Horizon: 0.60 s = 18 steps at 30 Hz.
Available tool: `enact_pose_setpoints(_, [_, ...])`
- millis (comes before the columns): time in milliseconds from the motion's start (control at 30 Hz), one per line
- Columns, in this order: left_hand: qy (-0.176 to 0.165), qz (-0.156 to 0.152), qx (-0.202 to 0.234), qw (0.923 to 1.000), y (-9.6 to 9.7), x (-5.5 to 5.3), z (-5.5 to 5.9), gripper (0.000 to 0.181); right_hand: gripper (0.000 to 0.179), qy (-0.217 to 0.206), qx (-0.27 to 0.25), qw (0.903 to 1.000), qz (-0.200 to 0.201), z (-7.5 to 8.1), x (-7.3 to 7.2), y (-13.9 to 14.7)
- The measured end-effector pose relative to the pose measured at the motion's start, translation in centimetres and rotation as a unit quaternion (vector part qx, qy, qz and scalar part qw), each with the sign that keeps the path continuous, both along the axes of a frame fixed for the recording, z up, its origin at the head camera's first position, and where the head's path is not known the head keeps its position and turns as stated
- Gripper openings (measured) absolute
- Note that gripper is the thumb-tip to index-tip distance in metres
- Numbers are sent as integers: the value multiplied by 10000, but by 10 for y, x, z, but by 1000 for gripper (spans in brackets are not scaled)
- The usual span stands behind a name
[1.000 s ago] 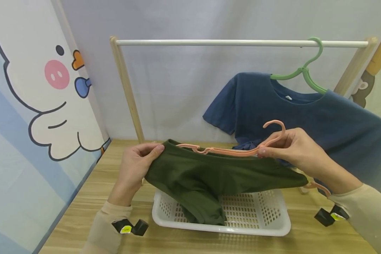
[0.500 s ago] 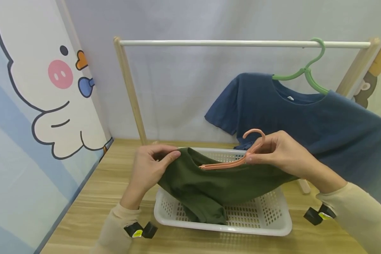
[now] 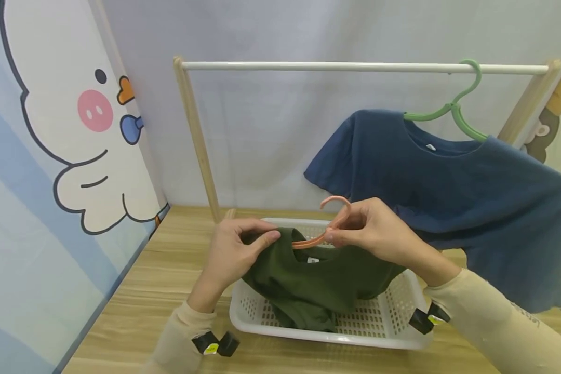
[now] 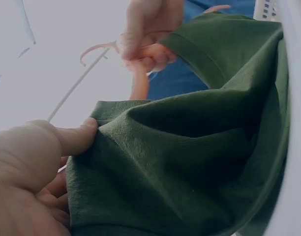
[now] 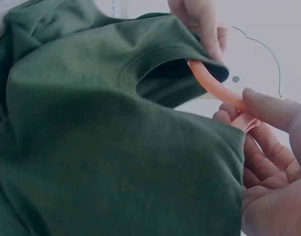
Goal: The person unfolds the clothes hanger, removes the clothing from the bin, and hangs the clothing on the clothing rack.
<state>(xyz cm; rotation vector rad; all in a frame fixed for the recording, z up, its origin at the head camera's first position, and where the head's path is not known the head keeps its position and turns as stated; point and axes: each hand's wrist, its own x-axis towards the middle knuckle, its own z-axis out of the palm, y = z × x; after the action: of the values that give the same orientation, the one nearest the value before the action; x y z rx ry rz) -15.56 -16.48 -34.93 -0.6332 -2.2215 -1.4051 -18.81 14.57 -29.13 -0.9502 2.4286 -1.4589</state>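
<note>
A dark green T-shirt (image 3: 308, 280) hangs between my two hands, its lower part lying in a white basket (image 3: 327, 336). My left hand (image 3: 243, 249) pinches the shirt's shoulder between thumb and fingers. With thumb and fingertips, my right hand (image 3: 374, 231) holds an orange clothes hanger (image 3: 310, 242) just under its hook. One arm of the hanger runs into the neck opening toward my left hand, as the right wrist view shows with the hanger (image 5: 214, 88) entering the collar. The hanger's far tip is hidden inside the cloth.
Behind the basket stands a clothes rack with a white rail (image 3: 308, 66) and wooden posts (image 3: 198, 140). A blue T-shirt (image 3: 430, 192) hangs at its right on a green hanger (image 3: 467, 98). Everything stands on a wood-grain table (image 3: 159, 280); a cartoon-printed panel (image 3: 75, 104) is at left.
My right hand has moved left with the orange hanger, sliding its arm deeper into the shirt. My left hand has shifted slightly right and down. The collar and its label now show.
</note>
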Motion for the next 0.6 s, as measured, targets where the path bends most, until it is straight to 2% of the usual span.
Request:
enact_pose_setpoints(233, [91, -116, -739, 9972, -1, 0, 1, 23, 10, -11, -44, 9995, -302, 2, 2, -2])
enact_pose_setpoints(400, [49, -225, -1192, 9926, -4, -1, 4, 29, 11, -86, -61, 9995, -300, -1, 4, 3])
enact_pose_setpoints(500, [-19, -477, -1289, 9905, -7, 1, 4, 26, 12, -42, 0, 9997, -237, -3, 4, 7])
enact_pose_setpoints(600, [-3, -727, -1149, 9907, -11, 1, 4, 22, 17, 102, 116, 9998, -96, -3, 4, 15])
